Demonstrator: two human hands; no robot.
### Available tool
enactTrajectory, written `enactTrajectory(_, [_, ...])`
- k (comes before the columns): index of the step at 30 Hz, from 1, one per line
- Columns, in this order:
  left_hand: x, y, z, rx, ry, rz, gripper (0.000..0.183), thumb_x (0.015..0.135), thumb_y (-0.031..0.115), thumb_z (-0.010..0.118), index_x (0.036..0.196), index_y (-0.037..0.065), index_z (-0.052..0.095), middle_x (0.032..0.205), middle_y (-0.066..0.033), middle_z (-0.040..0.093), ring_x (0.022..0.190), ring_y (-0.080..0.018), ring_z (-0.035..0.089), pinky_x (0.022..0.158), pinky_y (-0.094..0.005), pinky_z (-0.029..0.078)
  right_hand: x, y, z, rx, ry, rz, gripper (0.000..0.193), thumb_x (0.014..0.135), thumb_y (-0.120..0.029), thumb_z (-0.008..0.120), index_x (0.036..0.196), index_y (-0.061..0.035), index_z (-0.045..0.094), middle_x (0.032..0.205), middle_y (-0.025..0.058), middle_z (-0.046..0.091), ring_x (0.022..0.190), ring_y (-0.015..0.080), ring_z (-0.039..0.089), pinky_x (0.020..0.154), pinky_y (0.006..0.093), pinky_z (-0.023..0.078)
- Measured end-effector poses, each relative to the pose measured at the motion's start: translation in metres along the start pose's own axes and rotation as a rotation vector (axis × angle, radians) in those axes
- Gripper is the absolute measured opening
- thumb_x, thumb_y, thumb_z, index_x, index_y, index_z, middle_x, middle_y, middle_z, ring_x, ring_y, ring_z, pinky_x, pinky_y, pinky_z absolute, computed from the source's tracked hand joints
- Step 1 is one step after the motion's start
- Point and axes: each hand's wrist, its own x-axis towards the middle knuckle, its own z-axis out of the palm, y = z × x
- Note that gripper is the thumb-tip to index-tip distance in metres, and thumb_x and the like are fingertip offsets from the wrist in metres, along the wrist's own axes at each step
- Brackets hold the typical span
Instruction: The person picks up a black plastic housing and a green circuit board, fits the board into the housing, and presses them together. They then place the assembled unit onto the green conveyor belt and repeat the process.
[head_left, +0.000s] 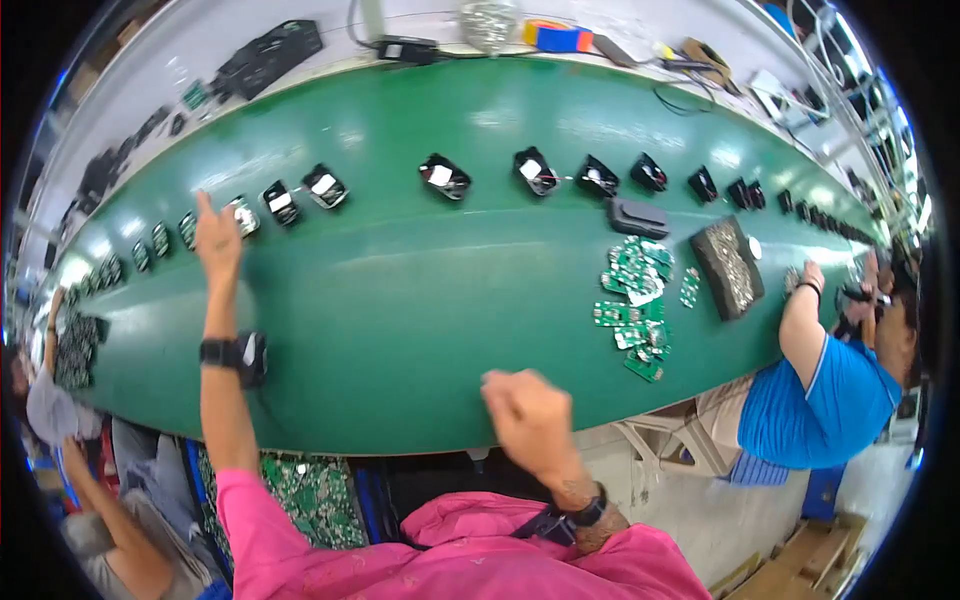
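My left hand [218, 240] reaches over the left part of the green table, index finger stretched out and thumb apart. Right beside its thumb sits a black plastic housing with a green circuit board [244, 216]; another small housing [187, 230] lies just left of the fingers. I see nothing held in that hand. Near the table's front edge, my right hand [532, 412] is curled closed and slightly blurred. Whatever its fingers may hold is hidden. Farther along the row stand open black housings with white labels, such as one housing [325, 187] and another housing [445, 177].
Loose green circuit boards [635, 290] are heaped right of centre, beside a dark foam block [727, 268] and a grey case [638, 218]. A bin of boards [300, 495] sits below the front edge. Co-workers sit at both ends, one in a blue shirt [820, 410].
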Motion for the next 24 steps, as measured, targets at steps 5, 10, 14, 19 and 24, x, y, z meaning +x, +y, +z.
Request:
enactTrajectory(5, [-0.007, 0.061, -0.011, 0.017, -0.364, 0.27, 0.088, 0.08, 0.031, 0.078, 0.15, -0.004, 0.038, 0.144, -0.03, 0.049, 0.138, -0.0384, 0.046, 0.116, -0.04, 0.033, 0.033, 0.04, -0.088, -0.665, 0.159, 0.231, 0.04, 0.084, -0.009, 0.074, 0.121, 0.0, 0.064, 0.108, 0.0174, 0.056, 0.096, 0.0363, 0.061, 0.081, 0.0441, 0.049])
enactTrajectory(10, [-0.013, 0.077, -0.022, 0.011, -0.402, 0.191, 0.083, 0.077, 0.03, 0.081, 0.143, -0.003, 0.044, 0.12, -0.0256, 0.066, 0.1, -0.032, 0.068, 0.092, -0.0372, 0.051, 0.047, 0.061, -0.104, -0.546, -0.032, 0.192, 0.037, 0.079, -0.005, 0.076, 0.113, 0.0003, 0.063, 0.11, 0.0179, 0.054, 0.098, 0.0362, 0.059, 0.083, 0.0441, 0.048])
enactTrajectory(14, [-0.061, 0.123, -0.055, -0.541, -0.302, -0.03, 0.067, 0.072, 0.015, 0.083, 0.129, -0.001, 0.052, 0.113, -0.0131, 0.068, 0.083, -0.018, 0.07, 0.071, -0.0296, 0.058, 0.046, 0.06, -0.118, -0.502, -0.06, 0.119, 0.025, 0.082, -0.002, 0.074, 0.102, 0.0008, 0.059, 0.102, 0.0176, 0.058, 0.076, 0.0314, 0.063, 0.069, 0.0415, 0.049])
enactTrajectory(19, [-0.185, 0.231, -0.108, -0.978, -0.684, -0.331, 0.074, 0.07, 0.007, 0.081, 0.136, 0.001, 0.051, 0.123, -0.0127, 0.06, 0.096, -0.0176, 0.068, 0.08, -0.0304, 0.058, 0.031, 0.006, -0.091, 0.469, 0.156, 0.447, 0.014, 0.092, -0.002, 0.066, 0.104, 0.0027, 0.064, 0.079, 0.0059, 0.066, 0.065, 0.0142, 0.067, 0.056, 0.0275, 0.051])
enactTrajectory(24, [-0.24, 0.27, -0.127, -0.92, -0.735, -0.322, 0.075, 0.07, 0.004, 0.08, 0.139, 0.002, 0.051, 0.122, -0.0101, 0.061, 0.09, -0.0138, 0.064, 0.073, -0.0268, 0.053, 0.001, -0.008, -0.062, 0.745, 0.09, 0.359, 0.014, 0.093, 0.001, 0.062, 0.105, 0.007, 0.065, 0.084, 0.0108, 0.07, 0.067, 0.0174, 0.07, 0.057, 0.0263, 0.055])
